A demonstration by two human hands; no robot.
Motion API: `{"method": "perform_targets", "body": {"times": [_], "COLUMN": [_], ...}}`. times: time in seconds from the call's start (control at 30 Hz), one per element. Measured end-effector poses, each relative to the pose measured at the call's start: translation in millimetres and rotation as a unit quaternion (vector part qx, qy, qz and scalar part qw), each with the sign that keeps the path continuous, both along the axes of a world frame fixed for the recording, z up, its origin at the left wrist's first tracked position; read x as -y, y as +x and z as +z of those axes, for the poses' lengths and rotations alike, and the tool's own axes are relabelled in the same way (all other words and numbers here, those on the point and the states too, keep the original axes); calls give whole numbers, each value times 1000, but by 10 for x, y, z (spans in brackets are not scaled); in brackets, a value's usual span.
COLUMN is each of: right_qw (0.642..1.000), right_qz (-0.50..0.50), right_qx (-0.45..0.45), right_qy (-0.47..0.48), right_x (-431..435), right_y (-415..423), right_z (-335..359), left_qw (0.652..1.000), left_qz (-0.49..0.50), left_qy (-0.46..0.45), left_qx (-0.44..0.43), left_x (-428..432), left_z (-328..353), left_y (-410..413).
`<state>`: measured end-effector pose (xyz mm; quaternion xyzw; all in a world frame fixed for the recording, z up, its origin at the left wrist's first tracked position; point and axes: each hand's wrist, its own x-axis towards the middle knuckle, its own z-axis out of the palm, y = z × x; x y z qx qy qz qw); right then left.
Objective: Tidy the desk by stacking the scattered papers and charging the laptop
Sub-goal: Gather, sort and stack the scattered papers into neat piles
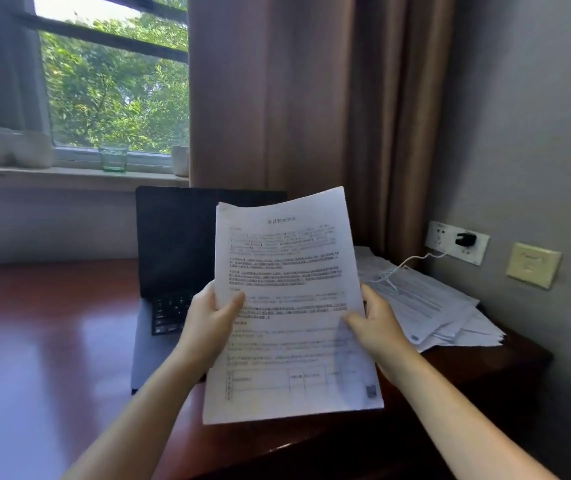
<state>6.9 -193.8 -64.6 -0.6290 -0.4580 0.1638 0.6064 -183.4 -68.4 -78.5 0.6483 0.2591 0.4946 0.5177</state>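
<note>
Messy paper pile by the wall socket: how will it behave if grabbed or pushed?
Probably floppy and apt to shed sheets: the paper pile is fanned, edges misaligned, nothing visibly binding it. A push would likely slide top sheets rather than shift it whole. The white cable lies across it and may snag or drag.

Tabletop [52,341]: dark reddish wood, polished; I see window light mirrored in its gloss.
Sheets [291,306]: white paper, matt, printed.
Pile [433,306]: the same matt white paper.
Laptop [176,244]: screen dark and smooth, base grey and matt; I cannot tell metal from plastic.
Curtain [294,98]: brown cloth, matt, in soft folds.
Glass [113,158]: clear greenish glass, shiny.
Wall [526,133]: grey, matt, faintly rough.
Socket plate [450,237]: white plastic, smooth.
Cable [415,259]: white, smooth sheath.
</note>
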Motion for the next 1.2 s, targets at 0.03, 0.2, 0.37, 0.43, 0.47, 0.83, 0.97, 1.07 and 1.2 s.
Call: {"method": "perform_targets", "body": {"times": [0.03,0.2,0.37,0.43,0.47,0.83,0.97,1.07,1.2], "right_qw": [1000,993,953,921,900,744,742,758,782], "right_qz": [-2,-20,-168,-198,-206,-228,-242,-243,-157], "right_qx": [0,-17,143,216,252,470,458,451,421], "right_qy": [-14,-113,-207,-257,-291,-416,-426,-404,-432], "right_x": [-14,-181,-351,-386,-403,-431,-292,-79,105], "right_y": [57,417,969,1153,1207,1347,1477,1419,1208], "right_z": [-6,-145,-343,-389,-408,-578,-468,-351,-435], "left_qw": [999,983,980,980,980,961,962,950,930], "left_qz": [2,18,49,62,69,107,104,104,109], "left_qy": [-9,17,34,41,44,105,71,92,121], "left_qx": [-35,-180,-191,-182,-182,-232,-241,-281,-329], "left_x": [-56,-333,-407,-418,-422,-404,-439,-472,-464], "left_z": [-11,-218,-383,-392,-397,-462,-479,-498,-532], "left_y": [46,322,466,504,522,524,496,484,481]}}
